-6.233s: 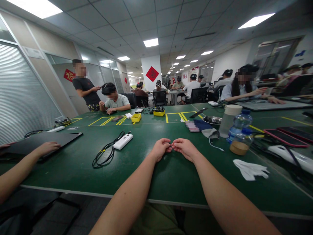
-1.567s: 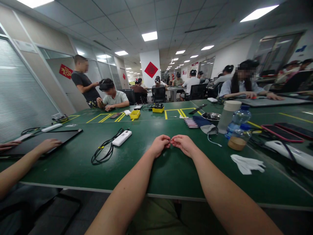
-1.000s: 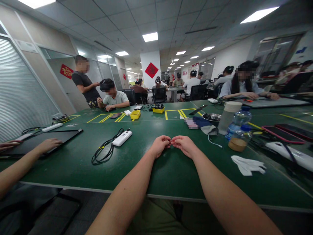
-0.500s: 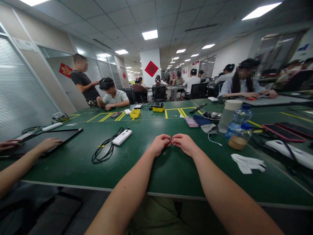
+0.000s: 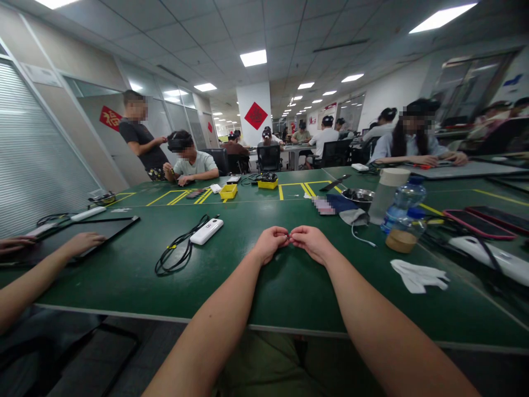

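Over the green table (image 5: 231, 292), my left hand (image 5: 271, 244) and my right hand (image 5: 311, 243) meet fingertip to fingertip. Both are closed in a pinch, with the thumbs against the fingers. Something small and dark seems to show between the fingertips, too small to name. Left of my hands lies a white power bank (image 5: 207, 231) with a looped black cable (image 5: 177, 255). To the right, a grey cloth pouch or cap (image 5: 354, 217) has a pale cord running from it.
A white glove or tissue (image 5: 419, 275), a bottle with brown liquid (image 5: 400, 240), a clear bottle (image 5: 407, 201) and phones (image 5: 478, 224) stand or lie at right. A metal bowl (image 5: 359, 196) and yellow trays (image 5: 228, 192) sit farther back. A co-worker's hand (image 5: 85, 242) rests at left.
My hands stay in nearly the same place, fingertips together. Only the fingers shift slightly, and a dark speck shows more between them.
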### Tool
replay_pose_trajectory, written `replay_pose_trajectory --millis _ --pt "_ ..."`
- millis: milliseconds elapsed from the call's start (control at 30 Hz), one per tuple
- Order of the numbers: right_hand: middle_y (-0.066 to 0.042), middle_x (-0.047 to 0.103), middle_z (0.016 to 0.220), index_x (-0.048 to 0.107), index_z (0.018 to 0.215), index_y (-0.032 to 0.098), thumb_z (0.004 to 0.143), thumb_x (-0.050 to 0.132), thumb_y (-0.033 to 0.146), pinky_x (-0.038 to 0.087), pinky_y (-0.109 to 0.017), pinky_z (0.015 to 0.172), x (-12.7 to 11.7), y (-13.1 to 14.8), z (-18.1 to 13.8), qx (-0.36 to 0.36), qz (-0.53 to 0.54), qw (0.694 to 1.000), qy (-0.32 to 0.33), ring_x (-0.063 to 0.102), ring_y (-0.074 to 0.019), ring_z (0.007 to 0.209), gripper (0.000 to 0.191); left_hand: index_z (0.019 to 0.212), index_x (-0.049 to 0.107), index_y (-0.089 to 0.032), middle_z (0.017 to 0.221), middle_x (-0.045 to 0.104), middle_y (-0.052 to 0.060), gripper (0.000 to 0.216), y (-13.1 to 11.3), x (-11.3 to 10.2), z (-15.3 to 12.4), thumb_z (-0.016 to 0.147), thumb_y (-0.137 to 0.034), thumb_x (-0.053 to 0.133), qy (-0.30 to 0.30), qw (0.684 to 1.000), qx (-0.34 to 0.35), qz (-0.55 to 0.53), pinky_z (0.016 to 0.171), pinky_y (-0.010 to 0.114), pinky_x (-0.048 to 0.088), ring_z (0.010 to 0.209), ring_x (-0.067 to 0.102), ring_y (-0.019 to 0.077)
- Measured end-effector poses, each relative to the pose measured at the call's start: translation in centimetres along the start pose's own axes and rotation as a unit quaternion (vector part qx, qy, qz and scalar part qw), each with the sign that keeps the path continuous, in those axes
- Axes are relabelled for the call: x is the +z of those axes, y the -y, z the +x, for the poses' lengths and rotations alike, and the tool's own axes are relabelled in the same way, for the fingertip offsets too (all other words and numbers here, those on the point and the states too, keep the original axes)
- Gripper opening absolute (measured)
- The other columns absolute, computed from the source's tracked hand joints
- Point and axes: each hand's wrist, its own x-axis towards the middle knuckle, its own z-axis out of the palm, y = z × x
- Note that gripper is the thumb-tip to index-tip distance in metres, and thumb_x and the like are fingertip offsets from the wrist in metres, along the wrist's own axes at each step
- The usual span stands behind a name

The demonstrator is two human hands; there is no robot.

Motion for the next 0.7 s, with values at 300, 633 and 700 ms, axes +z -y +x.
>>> replay_pose_trajectory --millis 300,633,700 --pt "-0.005 0.067 0.07 0.063 0.075 0.013 0.066 0.071 0.009 0.052 -0.021 0.055 0.06 0.37 -0.29 0.004 -0.005 1.0 0.01 0.063 -0.0115 0.059 0.013 0.09 0.057 -0.011 0.076 0.065 0.004 0.024 -0.01 0.03 0.0 0.069 -0.005 0.067 -0.014 1.0 0.004 0.006 0.075 0.029 0.054 0.065 0.065 0.0106" --pt "-0.007 0.07 0.076 0.064 0.077 0.014 0.067 0.072 0.012 0.051 -0.021 0.056 -0.22 0.05 -0.07 0.0 -0.003 1.0 0.023 0.064 -0.0116 0.061 0.013 0.083 0.061 -0.01 0.081 0.066 0.008 0.015 -0.47 0.12 0.01 0.071 -0.001 0.06 -0.032 0.999 -0.025 0.007 0.07 0.023 0.054 0.072 0.066 0.0122" --pt "-0.007 0.069 0.074 0.063 0.077 0.014 0.067 0.072 0.012 0.051 -0.021 0.055 -0.25 0.04 -0.06 0.0 -0.002 1.0 0.023 0.064 -0.0118 0.061 0.013 0.083 0.061 -0.009 0.081 0.066 0.009 0.015 -0.53 0.08 -0.05 0.071 -0.001 0.061 -0.034 0.999 -0.028 0.004 0.071 0.023 0.054 0.071 0.066 0.012"
